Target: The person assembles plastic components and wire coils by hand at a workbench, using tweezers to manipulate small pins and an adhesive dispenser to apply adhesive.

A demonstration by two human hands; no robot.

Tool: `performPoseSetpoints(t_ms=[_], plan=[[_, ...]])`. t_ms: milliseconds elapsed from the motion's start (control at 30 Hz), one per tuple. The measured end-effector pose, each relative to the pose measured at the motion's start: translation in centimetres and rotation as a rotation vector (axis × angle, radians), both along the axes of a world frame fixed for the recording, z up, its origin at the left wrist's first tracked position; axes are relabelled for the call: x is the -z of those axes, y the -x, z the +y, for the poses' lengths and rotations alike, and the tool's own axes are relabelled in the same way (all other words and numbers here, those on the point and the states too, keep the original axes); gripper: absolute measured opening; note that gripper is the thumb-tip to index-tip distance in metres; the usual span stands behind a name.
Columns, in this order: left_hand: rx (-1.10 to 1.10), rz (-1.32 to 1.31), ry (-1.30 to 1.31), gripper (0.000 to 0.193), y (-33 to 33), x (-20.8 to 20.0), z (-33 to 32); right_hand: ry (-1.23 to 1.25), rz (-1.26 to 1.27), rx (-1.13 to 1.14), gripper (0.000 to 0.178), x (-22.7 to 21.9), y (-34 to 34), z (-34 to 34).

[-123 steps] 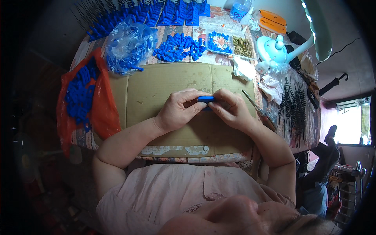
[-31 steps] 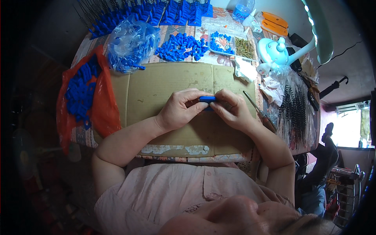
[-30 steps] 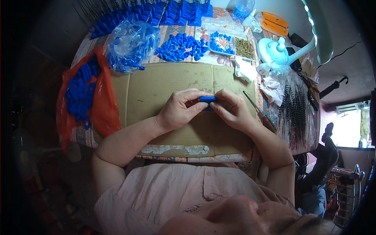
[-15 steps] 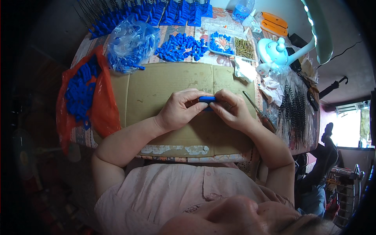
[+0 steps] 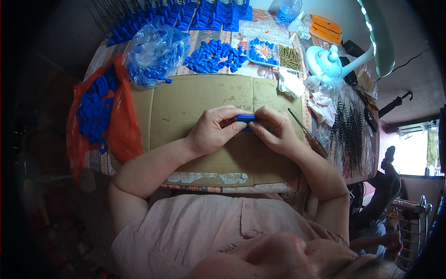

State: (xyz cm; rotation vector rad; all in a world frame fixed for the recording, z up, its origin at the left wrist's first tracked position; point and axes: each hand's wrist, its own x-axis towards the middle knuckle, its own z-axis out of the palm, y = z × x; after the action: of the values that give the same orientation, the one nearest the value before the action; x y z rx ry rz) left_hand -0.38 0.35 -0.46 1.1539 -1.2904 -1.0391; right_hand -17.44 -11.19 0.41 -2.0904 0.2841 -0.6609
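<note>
Between both hands, over the cardboard sheet [image 5: 195,97], is a small blue plastic piece [image 5: 246,118] with a dark slot or strip along it. My left hand [image 5: 216,125] pinches its left end between thumb and fingers. At the other end, my right hand [image 5: 276,128] is closed on it with thumb and forefinger. The fingers hide much of the piece, and a little more blue shows just beneath it. A screwdriver [image 5: 307,130] lies to the right of my right hand.
Left is an orange-red bag [image 5: 127,125] of blue parts. At the back are a clear bag [image 5: 158,51], loose blue pieces [image 5: 216,56], a container [image 5: 274,63] with brass-coloured parts, and assembled blue parts [image 5: 213,16]. A lamp [image 5: 327,63] and black springs [image 5: 348,130] stand right.
My hands and the blue piece hold almost the same position. At the lower right, another person's arm has come into view.
</note>
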Motion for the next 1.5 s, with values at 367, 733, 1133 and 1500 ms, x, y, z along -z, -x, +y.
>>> performPoseSetpoints(t_ms=[367, 733, 1133, 1500], plan=[[-0.006, 0.002, -0.035, 0.023, -0.02, -0.08, 0.0, -0.028, 0.003, 0.001, 0.011, 0.08, -0.07, -0.01], [-0.019, 0.066, -0.114, 0.023, 0.24, -0.36, -0.17, -0.051, 0.028, 0.002, 0.011, -0.04, 0.23, -0.06], [0.015, 0.031, -0.024, 0.021, 0.18, -0.34, -0.27, 0.011, 0.012, -0.009, 0.012, 0.03, 0.47, -0.27], [0.004, -0.029, -0.01, 0.02, 0.26, -0.46, -0.12, -0.039, 0.045, -0.003, 0.011, -0.48, 0.64, 0.09]])
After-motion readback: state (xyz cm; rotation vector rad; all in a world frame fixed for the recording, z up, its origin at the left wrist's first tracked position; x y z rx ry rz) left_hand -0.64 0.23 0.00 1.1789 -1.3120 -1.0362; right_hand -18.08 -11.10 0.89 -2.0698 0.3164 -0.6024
